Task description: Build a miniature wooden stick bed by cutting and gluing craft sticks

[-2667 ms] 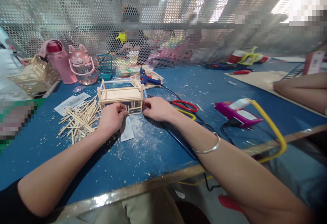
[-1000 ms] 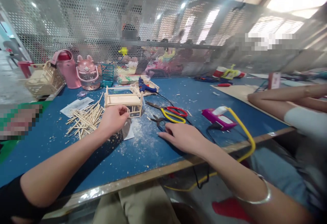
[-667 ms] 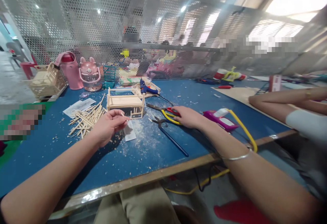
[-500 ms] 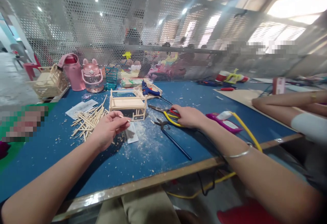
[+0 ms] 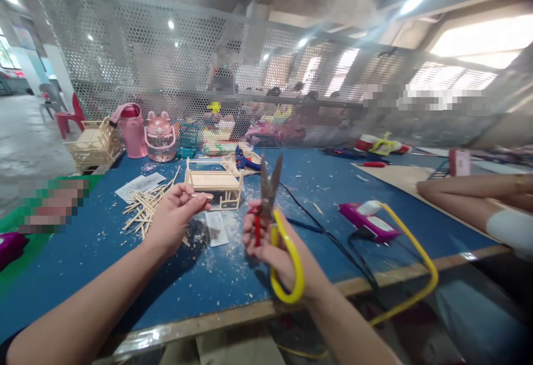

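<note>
My left hand (image 5: pixel 175 218) pinches a short thin wooden stick (image 5: pixel 202 195) between thumb and fingertips, above the blue table (image 5: pixel 125 287). My right hand (image 5: pixel 275 248) grips red-and-yellow scissors (image 5: pixel 272 226), lifted off the table with the blades pointing up and slightly apart. Just behind both hands stands a small bed-like frame of wooden sticks (image 5: pixel 214 182). A pile of loose wooden sticks (image 5: pixel 145 207) lies left of it.
A pink bottle (image 5: pixel 131 130), a pink lidded cup (image 5: pixel 160 136), a wooden basket (image 5: pixel 95 143) and a blue glue gun (image 5: pixel 245 161) stand at the back. A magenta device with a yellow cable (image 5: pixel 366 215) lies right. Another person's forearms (image 5: pixel 470 196) rest at far right. Mesh screen behind.
My right hand left the stick frame, reached right to the scissors, and has lifted them up in front of me. My left hand drew back from the frame with a short stick.
</note>
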The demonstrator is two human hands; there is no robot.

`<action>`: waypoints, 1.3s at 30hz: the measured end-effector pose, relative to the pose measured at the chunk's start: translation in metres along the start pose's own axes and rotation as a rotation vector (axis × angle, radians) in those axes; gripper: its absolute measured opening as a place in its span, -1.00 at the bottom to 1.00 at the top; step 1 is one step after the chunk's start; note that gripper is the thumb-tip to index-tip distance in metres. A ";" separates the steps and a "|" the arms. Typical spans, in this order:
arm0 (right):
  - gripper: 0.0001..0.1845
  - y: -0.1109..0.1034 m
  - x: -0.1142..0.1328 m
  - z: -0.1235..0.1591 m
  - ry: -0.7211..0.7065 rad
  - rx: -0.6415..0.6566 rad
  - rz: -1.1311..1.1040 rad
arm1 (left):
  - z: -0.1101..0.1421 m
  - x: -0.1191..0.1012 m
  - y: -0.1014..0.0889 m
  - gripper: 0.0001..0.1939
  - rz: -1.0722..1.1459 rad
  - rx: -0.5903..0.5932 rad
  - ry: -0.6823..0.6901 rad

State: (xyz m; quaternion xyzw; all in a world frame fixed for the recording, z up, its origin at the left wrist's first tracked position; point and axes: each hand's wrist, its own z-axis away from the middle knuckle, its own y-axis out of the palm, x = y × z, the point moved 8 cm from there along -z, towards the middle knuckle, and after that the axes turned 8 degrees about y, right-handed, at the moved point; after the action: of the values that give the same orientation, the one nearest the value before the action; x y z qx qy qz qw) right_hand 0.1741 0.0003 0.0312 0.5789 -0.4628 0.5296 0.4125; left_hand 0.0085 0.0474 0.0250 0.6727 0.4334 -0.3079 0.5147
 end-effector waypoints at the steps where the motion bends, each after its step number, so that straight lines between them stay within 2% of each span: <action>1: -0.54 0.015 -0.001 -0.004 -0.005 0.000 -0.051 | 0.000 -0.003 -0.001 -0.71 -0.029 0.016 0.031; 3: -0.66 0.033 -0.004 -0.012 0.022 -0.040 -0.101 | 0.001 -0.006 0.000 -0.73 -0.090 0.051 0.070; 5: -0.70 0.040 -0.003 -0.019 0.032 -0.094 -0.122 | 0.005 -0.007 0.004 -0.74 -0.152 0.085 0.085; 12: -0.68 0.033 0.011 -0.029 -0.056 -0.173 -0.176 | 0.018 -0.018 0.016 -0.82 -0.387 0.177 0.251; 15: -0.69 0.030 0.018 -0.031 -0.101 -0.196 -0.020 | 0.018 -0.021 0.016 -0.88 -0.644 0.199 0.322; 17: -0.69 0.028 0.023 -0.032 -0.135 -0.199 0.132 | 0.019 -0.019 0.020 -0.83 -0.804 0.263 0.341; 21: -0.72 0.028 0.025 -0.032 -0.198 -0.143 0.344 | 0.023 -0.019 0.029 -0.80 -0.966 0.357 0.416; 23: -0.68 0.026 0.024 -0.029 -0.216 -0.119 0.429 | 0.021 -0.019 0.027 -0.81 -0.952 0.334 0.391; 26: -0.59 0.021 0.023 -0.023 -0.252 -0.105 0.620 | 0.019 -0.017 0.022 -0.80 -0.814 0.296 0.298; 29: -0.45 0.019 0.023 -0.017 -0.279 -0.079 0.780 | 0.018 -0.016 0.022 -0.80 -0.708 0.315 0.269; 33: -0.33 0.021 0.018 -0.014 -0.285 -0.029 0.863 | 0.017 -0.014 0.021 -0.79 -0.662 0.302 0.274; 39: -0.32 0.023 0.019 -0.012 -0.347 -0.063 0.929 | 0.016 -0.011 0.020 -0.82 -0.569 0.292 0.260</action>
State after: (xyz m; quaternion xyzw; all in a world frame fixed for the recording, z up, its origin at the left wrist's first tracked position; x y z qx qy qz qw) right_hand 0.1490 0.0042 0.0514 0.3784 -0.7496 0.5389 0.0672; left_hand 0.0227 0.0274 0.0388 0.6251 0.6168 -0.4097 0.2470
